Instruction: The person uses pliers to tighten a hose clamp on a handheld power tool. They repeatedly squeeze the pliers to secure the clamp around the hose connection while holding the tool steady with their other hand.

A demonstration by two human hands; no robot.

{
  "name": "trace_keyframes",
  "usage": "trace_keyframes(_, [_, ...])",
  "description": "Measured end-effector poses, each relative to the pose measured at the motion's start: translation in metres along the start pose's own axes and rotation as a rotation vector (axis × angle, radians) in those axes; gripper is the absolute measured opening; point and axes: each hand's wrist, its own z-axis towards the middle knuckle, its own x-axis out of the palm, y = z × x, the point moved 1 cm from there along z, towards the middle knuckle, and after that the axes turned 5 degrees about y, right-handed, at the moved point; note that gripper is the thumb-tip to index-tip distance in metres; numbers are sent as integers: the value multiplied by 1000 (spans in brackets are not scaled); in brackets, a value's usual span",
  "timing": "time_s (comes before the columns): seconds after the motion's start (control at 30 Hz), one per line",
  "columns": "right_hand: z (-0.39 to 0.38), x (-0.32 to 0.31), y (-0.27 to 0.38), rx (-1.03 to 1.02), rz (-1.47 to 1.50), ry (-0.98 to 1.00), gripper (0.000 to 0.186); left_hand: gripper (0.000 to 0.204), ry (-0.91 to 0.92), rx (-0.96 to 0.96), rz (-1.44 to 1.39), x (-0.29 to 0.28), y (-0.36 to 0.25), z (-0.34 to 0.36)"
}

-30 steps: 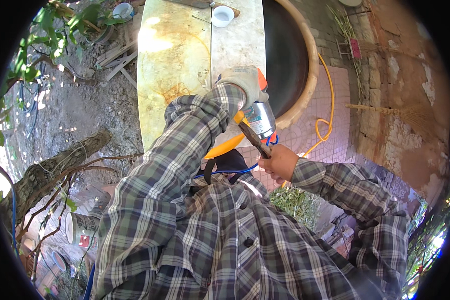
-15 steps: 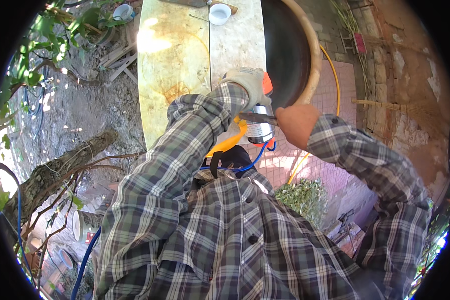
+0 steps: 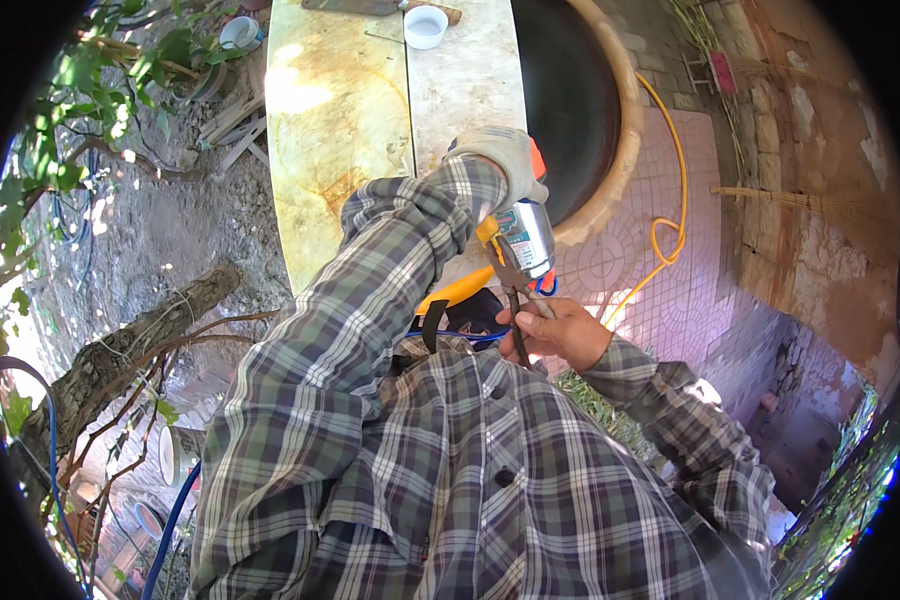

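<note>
**Pliers working at the tip of a held can**

The left hand (image 3: 505,160), in a pale work glove with an orange cuff, is wrapped around a small metal spray can (image 3: 526,238), fingers curled tight so the can points down toward the chest. The right hand (image 3: 560,332), bare, sits just below it and is clenched round the dark handles of a pair of pliers (image 3: 512,300); their nose reaches up to the lower end of the can. Whether the nose actually bites on the nozzle I cannot tell, since that spot is small and partly hidden.

Beyond the left hand lies a pale stone slab (image 3: 340,120) with a white cup (image 3: 426,26) at its far end, and to the right of both hands a large dark basin (image 3: 625,150) and a yellow hose (image 3: 670,215) on pink tiles.

To do this well, I would judge: keep the can steady in the gloved grip, squeeze the pliers only as hard as needed, pull in line with the can's axis rather than levering sideways, and keep the opening turned away from the face.
</note>
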Motion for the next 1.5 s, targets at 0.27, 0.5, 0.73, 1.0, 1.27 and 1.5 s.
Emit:
trace_keyframes(0.27, [0, -3, 6, 39, -421, -311, 24, 75, -56, 64, -32, 14, 12, 3])
trace_keyframes(0.5, [20, -25, 11, -407, -1181, -405, 19, 74, -90, 52, -9, 15, 16, -7])
trace_keyframes(0.73, [13, -18, 16, -159, -1465, -220, 10, 71, -76, 23, -20, 20, 18, -2])
trace_keyframes(1.0, [1, 9, 5, -26, -485, -217, 21, 61, -89, -13, -6, 11, 7, -6])
trace_keyframes(1.27, [-4, 20, 6, -437, -1458, 74, 23, 68, -57, 13, -1, 15, 18, -6])
trace_keyframes(1.5, [26, -3, -15, -447, -1348, -153, 22, 68, -28, 64, -23, 8, 12, 5])
